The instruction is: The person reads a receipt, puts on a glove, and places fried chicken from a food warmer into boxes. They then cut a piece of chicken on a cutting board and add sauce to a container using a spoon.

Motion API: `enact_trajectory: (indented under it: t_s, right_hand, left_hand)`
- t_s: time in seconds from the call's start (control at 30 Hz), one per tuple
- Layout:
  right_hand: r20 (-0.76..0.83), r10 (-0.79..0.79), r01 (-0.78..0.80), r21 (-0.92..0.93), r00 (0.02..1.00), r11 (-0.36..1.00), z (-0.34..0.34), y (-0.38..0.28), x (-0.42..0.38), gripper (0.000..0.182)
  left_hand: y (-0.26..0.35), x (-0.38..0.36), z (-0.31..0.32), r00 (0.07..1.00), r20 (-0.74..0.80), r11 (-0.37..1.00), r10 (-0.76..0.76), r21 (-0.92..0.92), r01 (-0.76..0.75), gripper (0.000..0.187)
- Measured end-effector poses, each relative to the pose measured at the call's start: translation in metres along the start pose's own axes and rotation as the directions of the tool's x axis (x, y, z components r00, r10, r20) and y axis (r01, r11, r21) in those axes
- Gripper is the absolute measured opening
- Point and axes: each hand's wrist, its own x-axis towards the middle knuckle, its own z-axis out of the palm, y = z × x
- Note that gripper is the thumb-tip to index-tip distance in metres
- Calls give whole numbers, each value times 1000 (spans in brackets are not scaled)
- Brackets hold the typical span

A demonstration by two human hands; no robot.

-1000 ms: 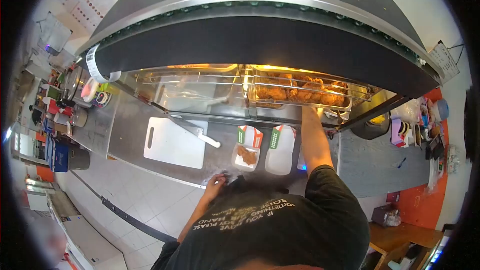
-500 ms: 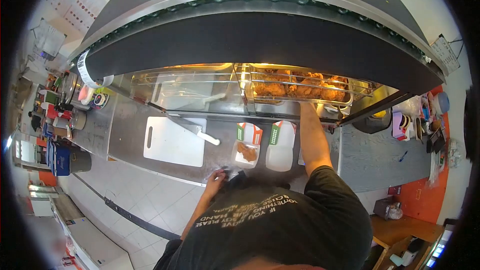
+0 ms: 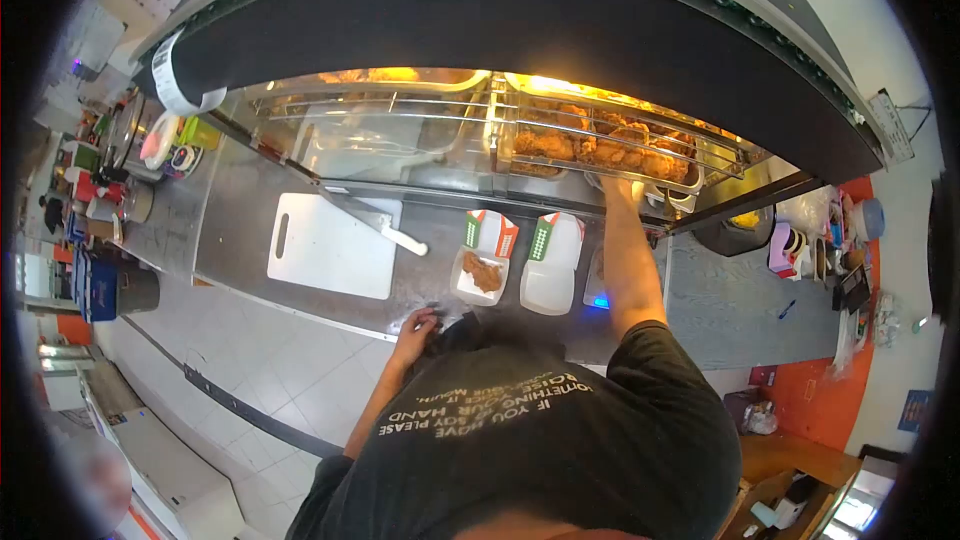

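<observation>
My right hand (image 3: 622,190) reaches into the heated display cabinet, just beneath a rack tray of fried chicken (image 3: 615,148). Its fingers are hidden by the cabinet's lower part, so what they hold does not show. My left hand (image 3: 411,332) is low at the counter's front edge, fingers bent together beside something small and dark that I cannot make out. On the counter, one open takeaway box (image 3: 468,292) holds a piece of fried chicken (image 3: 482,274). Right of it stands a second open takeaway box (image 3: 548,285) with a bare inside.
Left on the counter lies a white cutting board (image 3: 335,250), with a white-handled knife (image 3: 402,240) across its upper right corner. A flat device with a blue-lit display (image 3: 598,301) sits beside my right forearm. The cabinet's dark hood (image 3: 480,30) overhangs the counter.
The view has tilted, so the counter and boxes appear higher and slightly left. My right arm remains in the cabinet. My left hand stays by the counter edge.
</observation>
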Motion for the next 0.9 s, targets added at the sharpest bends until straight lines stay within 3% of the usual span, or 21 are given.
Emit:
enact_trajectory:
  t_s: [0.43,0.77,0.9]
  right_hand:
    - [21,-68,69,-31,997,997,-2,1,-3,59]
    - [47,-122,124,-52,991,991,-8,4,-5,58]
    - [69,-150,154,-56,986,987,-12,7,-5,58]
  left_hand:
    - [-4,0,0,999,-37,994,-14,-108,10,36]
    - [-18,14,-3,995,21,989,97,-113,-94,34]
    - [-4,1,0,999,0,990,41,-137,-41,35]
